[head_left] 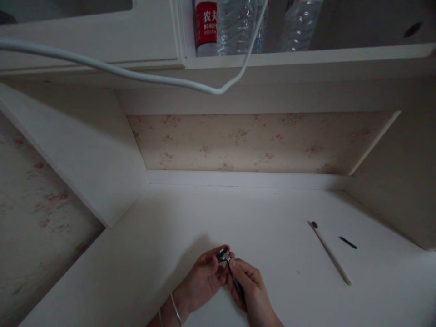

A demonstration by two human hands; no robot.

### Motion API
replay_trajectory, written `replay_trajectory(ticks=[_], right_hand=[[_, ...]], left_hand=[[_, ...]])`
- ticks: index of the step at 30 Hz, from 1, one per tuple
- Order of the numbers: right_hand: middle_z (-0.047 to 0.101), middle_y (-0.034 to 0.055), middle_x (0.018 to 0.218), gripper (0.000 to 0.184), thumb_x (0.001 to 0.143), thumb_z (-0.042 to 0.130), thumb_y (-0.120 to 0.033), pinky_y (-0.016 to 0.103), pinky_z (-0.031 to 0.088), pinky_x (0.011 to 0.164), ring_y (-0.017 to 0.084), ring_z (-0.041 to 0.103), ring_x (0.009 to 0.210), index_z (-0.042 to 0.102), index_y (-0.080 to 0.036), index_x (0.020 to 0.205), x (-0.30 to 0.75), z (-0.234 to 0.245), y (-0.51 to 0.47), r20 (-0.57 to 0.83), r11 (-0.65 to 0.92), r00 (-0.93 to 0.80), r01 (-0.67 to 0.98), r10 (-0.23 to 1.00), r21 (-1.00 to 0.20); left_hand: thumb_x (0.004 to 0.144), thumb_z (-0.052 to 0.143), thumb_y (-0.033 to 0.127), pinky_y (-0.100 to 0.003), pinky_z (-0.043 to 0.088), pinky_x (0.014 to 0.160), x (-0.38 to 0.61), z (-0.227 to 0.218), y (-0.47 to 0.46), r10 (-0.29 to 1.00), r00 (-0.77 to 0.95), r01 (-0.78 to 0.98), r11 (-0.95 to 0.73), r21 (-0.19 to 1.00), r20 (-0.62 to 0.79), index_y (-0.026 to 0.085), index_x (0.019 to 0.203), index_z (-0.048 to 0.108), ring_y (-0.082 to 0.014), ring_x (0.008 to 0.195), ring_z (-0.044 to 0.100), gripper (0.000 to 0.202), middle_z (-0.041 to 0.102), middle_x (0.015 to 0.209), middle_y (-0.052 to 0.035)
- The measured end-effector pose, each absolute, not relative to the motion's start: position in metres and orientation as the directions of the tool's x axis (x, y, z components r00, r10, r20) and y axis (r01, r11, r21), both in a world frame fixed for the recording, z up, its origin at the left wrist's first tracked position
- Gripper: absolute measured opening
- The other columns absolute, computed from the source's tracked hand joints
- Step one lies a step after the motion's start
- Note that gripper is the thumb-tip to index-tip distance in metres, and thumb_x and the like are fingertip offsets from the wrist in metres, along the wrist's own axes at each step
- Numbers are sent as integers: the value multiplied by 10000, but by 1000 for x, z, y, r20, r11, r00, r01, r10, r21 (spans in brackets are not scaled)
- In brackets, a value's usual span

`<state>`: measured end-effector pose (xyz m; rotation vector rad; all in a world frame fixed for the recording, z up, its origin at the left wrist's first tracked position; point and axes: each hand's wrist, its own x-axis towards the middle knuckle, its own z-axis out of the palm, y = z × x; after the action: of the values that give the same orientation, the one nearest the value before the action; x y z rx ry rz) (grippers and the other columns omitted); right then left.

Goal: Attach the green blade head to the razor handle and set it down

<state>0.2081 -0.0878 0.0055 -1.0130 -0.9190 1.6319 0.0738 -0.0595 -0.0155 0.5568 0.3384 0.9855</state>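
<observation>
Both my hands meet low in the middle of the white desk (190, 213). My left hand (204, 278), with a thin bangle on the wrist, has its fingers curled round a small dark and silver metal object (224, 255). My right hand (250, 288) is closed on the same object, thumb and forefinger pinching its top, with a dark slim part running down under the fingers. I cannot make out what the object is.
A long pale stick with a dark tip (329, 252) and a short black piece (348, 242) lie on the desk at the right. Floral back panel behind. A white cable (136, 75) hangs across the shelf above, where plastic bottles (235, 27) stand.
</observation>
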Motion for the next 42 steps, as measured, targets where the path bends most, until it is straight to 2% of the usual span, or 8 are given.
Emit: replay_trajectory(ticks=[5,12,18,30,37,42], right_hand=[[339,-66,436,547,780,564,-663,199,76,362,26,194,343,492,-152,596,207,2,-86,-165,-220,-190,-324,968,-920],[356,-59,455,529,797,570,-635,198,79,377,30,200,371,545,-132,635,206,-2,-85,-187,-238,-175,-343,967,-909],[341,-67,450,535,810,545,-645,196,82,364,29,197,359,550,-131,660,207,-1,-87,-161,-217,-195,-319,968,-923],[338,-59,463,524,816,564,-610,208,94,393,37,212,393,543,-127,615,206,-9,-85,-98,-143,-154,-323,983,-936],[338,-64,440,520,814,561,-615,206,83,382,33,196,368,549,-129,628,208,-9,-86,-134,-186,-180,-313,974,-932],[330,-66,429,528,818,550,-620,198,86,367,32,204,354,549,-130,621,209,-7,-86,-126,-184,-196,-309,972,-933]], left_hand=[[775,730,281,-287,458,749,75,-16,-59,858,513,-695,415,587,0,142,1120,665,-188,873,625,378,680,1086,-120],[800,704,217,-295,444,836,73,-18,-59,859,512,-704,420,573,-1,155,1137,660,-187,941,624,346,676,1118,-114],[790,716,246,-296,456,778,75,-16,-59,860,511,-705,423,569,-7,135,1133,659,-187,891,629,365,684,1091,-127],[784,723,243,-314,449,793,74,-21,-59,856,517,-712,436,551,-9,154,1140,657,-196,901,623,373,674,1136,-107],[790,718,228,-334,446,817,73,-21,-59,854,520,-717,427,551,15,143,1150,651,-198,910,619,376,675,1138,-109],[789,718,235,-316,456,772,73,-25,-59,851,524,-713,430,554,14,156,1142,658,-193,877,625,366,676,1132,-101]])
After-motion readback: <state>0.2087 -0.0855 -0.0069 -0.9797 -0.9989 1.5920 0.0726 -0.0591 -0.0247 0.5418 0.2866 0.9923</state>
